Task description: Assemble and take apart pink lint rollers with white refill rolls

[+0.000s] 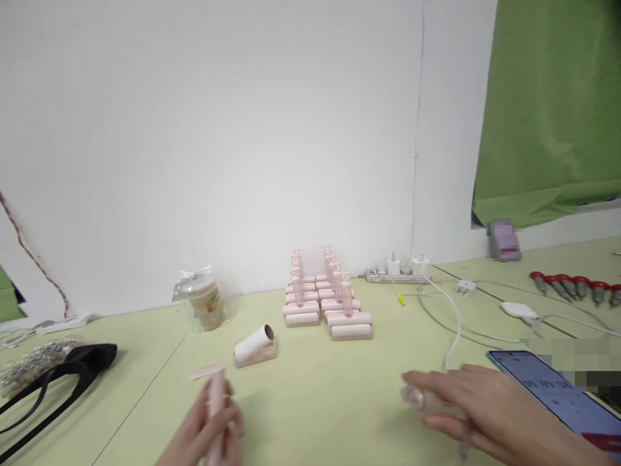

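Observation:
My left hand (206, 424) is closed around a pink lint roller part (216, 408), a slim piece of plastic with a thin flat end pointing left. My right hand (478, 404), slightly smeared by motion, grips a translucent lint roller handle (414, 396) low over the table; the fingers cover much of it. Between and beyond the hands, a white sticky-paper roll (252, 345) leans on a pink lint roller cover (268, 352). Farther back stand several pink lint rollers (350, 320) in two rows, their clear handles upright.
A bagged drink cup (207, 305) stands near the wall. Black straps (80, 369) lie at left. A power strip (398, 277), white cables (458, 323), a phone (538, 382) and several red-handled tools (579, 285) occupy the right side. A small yellow item (401, 298) lies near the strip.

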Action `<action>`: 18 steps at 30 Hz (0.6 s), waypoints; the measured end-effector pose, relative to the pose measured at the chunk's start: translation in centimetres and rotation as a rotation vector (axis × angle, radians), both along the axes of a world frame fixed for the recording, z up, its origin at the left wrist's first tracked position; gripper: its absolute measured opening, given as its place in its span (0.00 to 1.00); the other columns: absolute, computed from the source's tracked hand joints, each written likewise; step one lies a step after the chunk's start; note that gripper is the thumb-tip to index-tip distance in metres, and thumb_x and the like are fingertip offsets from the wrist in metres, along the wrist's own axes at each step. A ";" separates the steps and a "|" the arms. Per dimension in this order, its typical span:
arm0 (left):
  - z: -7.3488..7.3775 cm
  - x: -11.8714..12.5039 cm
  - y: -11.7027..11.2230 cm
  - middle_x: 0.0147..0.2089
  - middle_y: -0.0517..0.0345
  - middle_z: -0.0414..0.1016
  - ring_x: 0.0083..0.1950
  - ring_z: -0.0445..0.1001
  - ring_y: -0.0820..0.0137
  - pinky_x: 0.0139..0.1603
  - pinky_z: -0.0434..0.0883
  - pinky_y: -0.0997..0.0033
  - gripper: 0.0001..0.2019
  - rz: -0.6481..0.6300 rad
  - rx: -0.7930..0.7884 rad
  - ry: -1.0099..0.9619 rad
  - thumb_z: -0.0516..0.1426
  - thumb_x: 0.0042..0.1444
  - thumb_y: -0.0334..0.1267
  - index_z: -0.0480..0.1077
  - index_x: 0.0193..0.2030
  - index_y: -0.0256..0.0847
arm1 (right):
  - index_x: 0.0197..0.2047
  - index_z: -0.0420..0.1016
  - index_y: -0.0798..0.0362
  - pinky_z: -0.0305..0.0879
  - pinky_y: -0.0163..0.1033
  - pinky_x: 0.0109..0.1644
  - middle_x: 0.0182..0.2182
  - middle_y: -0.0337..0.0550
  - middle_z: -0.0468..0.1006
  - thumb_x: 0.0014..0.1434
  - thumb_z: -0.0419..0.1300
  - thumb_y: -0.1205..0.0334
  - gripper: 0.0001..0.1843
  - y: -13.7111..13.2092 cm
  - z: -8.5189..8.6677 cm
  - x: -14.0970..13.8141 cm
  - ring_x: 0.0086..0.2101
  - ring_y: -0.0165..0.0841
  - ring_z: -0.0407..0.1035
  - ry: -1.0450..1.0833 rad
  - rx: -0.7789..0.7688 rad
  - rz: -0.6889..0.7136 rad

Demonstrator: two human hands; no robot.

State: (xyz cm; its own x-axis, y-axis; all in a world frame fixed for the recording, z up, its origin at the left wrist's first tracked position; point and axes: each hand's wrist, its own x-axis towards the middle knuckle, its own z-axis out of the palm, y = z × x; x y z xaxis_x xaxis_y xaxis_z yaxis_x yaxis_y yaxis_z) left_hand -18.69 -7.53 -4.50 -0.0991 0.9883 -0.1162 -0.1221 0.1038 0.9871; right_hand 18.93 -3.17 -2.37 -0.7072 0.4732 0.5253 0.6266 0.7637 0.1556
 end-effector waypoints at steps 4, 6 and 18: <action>-0.2 7.8 1.2 0.32 0.55 0.72 0.33 0.74 0.68 0.37 0.69 0.69 0.13 -0.288 -0.254 -0.230 0.53 0.50 0.44 0.59 0.37 0.38 | 0.46 0.66 0.44 0.55 0.34 0.26 0.30 0.38 0.76 0.60 0.49 0.67 0.13 -0.9 1.0 -5.9 0.22 0.28 0.66 -0.149 0.242 0.208; -0.4 11.4 2.7 0.35 0.55 0.70 0.37 0.73 0.68 0.38 0.67 0.71 0.14 -0.429 -0.242 -0.119 0.49 0.52 0.46 0.59 0.40 0.38 | 0.45 0.67 0.47 0.52 0.34 0.24 0.26 0.36 0.74 0.59 0.49 0.71 0.14 -1.3 0.7 -7.7 0.21 0.27 0.64 -0.151 0.285 0.252; -1.8 24.5 15.7 0.46 0.50 0.67 0.48 0.66 0.62 0.49 0.61 0.56 0.14 -0.436 0.075 0.805 0.56 0.51 0.37 0.63 0.44 0.34 | 0.51 0.67 0.55 0.53 0.33 0.24 0.21 0.38 0.71 0.61 0.45 0.71 0.17 -1.7 -1.8 0.2 0.18 0.26 0.60 -0.100 0.371 0.039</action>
State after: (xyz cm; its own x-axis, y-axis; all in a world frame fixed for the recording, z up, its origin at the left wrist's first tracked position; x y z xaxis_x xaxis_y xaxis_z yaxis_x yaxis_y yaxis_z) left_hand 5.76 8.12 -6.32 0.2607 0.9593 -0.1081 0.6405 -0.0881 0.7629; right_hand 19.11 -4.83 -4.17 -0.7774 0.2362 0.5830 0.5661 0.6669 0.4846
